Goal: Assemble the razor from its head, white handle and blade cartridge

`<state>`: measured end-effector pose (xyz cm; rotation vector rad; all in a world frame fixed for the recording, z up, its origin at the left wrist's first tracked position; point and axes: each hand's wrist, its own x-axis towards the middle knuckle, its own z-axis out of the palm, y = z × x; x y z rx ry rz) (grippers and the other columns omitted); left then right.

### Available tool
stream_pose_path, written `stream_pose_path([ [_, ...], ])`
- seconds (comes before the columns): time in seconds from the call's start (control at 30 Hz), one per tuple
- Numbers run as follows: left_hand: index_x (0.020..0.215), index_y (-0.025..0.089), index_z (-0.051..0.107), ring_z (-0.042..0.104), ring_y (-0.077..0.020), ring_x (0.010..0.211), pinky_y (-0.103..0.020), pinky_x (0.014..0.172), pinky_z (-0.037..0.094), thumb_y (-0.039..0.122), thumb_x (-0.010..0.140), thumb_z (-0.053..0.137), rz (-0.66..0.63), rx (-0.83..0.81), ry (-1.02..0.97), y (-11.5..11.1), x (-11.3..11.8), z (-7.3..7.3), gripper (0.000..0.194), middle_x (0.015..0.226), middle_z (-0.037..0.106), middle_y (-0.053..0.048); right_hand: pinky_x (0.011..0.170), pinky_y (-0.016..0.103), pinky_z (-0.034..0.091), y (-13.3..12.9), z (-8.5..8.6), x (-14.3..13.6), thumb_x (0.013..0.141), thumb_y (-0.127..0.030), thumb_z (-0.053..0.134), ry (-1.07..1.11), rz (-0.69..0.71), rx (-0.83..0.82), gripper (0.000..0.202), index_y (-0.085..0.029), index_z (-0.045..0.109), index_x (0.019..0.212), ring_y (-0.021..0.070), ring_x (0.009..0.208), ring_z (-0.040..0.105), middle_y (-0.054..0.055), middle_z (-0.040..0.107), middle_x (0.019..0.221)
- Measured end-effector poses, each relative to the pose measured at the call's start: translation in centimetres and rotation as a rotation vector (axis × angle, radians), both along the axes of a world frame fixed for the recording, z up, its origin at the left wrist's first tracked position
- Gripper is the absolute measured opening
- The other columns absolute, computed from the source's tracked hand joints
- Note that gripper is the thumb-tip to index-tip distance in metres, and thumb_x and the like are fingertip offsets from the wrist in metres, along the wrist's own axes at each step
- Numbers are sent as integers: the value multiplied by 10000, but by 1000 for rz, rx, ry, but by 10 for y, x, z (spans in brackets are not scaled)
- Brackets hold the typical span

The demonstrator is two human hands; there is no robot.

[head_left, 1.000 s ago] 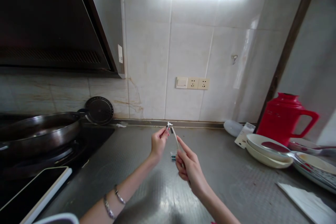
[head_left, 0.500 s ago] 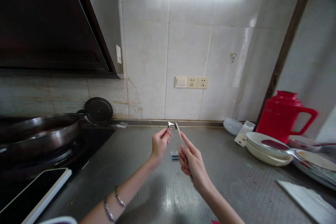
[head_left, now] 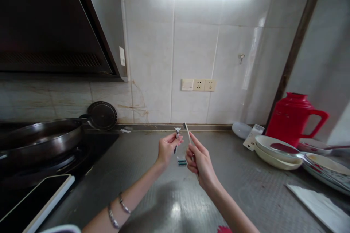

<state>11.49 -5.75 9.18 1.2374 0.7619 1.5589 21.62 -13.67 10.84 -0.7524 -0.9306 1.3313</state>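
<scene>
Across the lower part of the view lies a grey metal counter (head_left: 235, 174), and both forearms reach over it. At upper left, a dark range hood (head_left: 49, 18) hangs above a steel pan (head_left: 41, 145). On the right side, a red jug (head_left: 290, 120) stands near the wall, and in front of it are stacked bowls (head_left: 277, 162). At lower left lies a flat device (head_left: 32, 200) like a phone, its dark face up. All these are well apart from the hands.

The right hand (head_left: 201, 162) is closed, its fingers curled around the lower handle of a pale toothbrush (head_left: 188, 134); these fingers hide part of the handle. The brush points upward, a little tilted, with dark bristles at its top. The left hand (head_left: 166, 149) is nearly closed, pinching a small razor (head_left: 177, 131) between thumb and fingers. Its silver head shows above the fingertips, its dark handle end below, and the middle is covered. The bristles are near this head but apart from it. Below, just beside the right fingers, a small clear packet (head_left: 181, 161) with green inside lies on the counter.
</scene>
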Motion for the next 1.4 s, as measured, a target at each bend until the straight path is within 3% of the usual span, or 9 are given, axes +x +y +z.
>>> stream_pose_path([
  [0.2, 829, 121, 686, 622, -173, 779, -313, 782, 475, 284, 628, 707, -27, 37, 6, -2, -1, 0, 260, 830, 693, -64, 317, 134, 90, -8, -8, -6, 760, -360, 542, -11, 36, -42, 670, -272, 286, 1373, 17, 360, 179, -95, 313, 554],
  [0.4, 765, 115, 683, 626, -166, 743, -296, 757, 479, 240, 596, 724, -47, 5, -22, -2, 0, 1, 214, 779, 692, -56, 327, 131, 95, -3, -1, -7, 747, -317, 549, 17, -16, -10, 671, -275, 296, 1368, 15, 370, 188, -95, 304, 557],
  [0.57, 823, 120, 688, 618, -152, 718, -271, 717, 474, 241, 601, 718, -21, 24, -26, 0, -5, 2, 254, 803, 691, -55, 320, 135, 94, -11, -8, -17, 757, -356, 539, 9, 26, -51, 687, -250, 273, 1381, 16, 367, 177, -96, 315, 550],
  [0.8, 780, 114, 680, 627, -167, 745, -287, 739, 480, 225, 606, 712, -47, 39, -25, 0, -4, 2, 209, 790, 691, -59, 322, 130, 97, -10, 0, -17, 744, -344, 566, 62, -3, -24, 689, -288, 286, 1371, 14, 367, 187, -95, 325, 559],
  [0.97, 836, 123, 683, 634, -170, 738, -286, 708, 486, 247, 621, 701, -6, 14, -64, 3, -8, 5, 249, 791, 689, -54, 312, 133, 93, -20, -7, -23, 754, -356, 555, 59, 75, -69, 689, -268, 277, 1378, 17, 366, 173, -95, 325, 556],
  [1.13, 757, 112, 674, 627, -165, 716, -289, 704, 493, 235, 601, 716, -30, 30, -40, 1, -7, 6, 203, 764, 684, -50, 326, 131, 102, -16, 0, -21, 754, -326, 565, 103, 0, -18, 667, -294, 298, 1365, 17, 379, 178, -95, 315, 560],
  [1.3, 836, 117, 680, 625, -157, 715, -273, 703, 482, 235, 622, 700, -18, 38, -34, 1, -8, 8, 246, 789, 684, -52, 322, 131, 91, -17, -5, -23, 771, -353, 550, 74, 57, -61, 655, -291, 290, 1369, 16, 377, 170, -92, 318, 566],
  [1.4, 790, 113, 673, 628, -164, 719, -273, 690, 483, 251, 615, 708, -22, 44, -25, 2, -10, 8, 225, 773, 680, -53, 322, 129, 98, -14, -2, -21, 763, -349, 560, 91, 27, -40, 663, -293, 292, 1367, 16, 378, 179, -92, 320, 567],
])
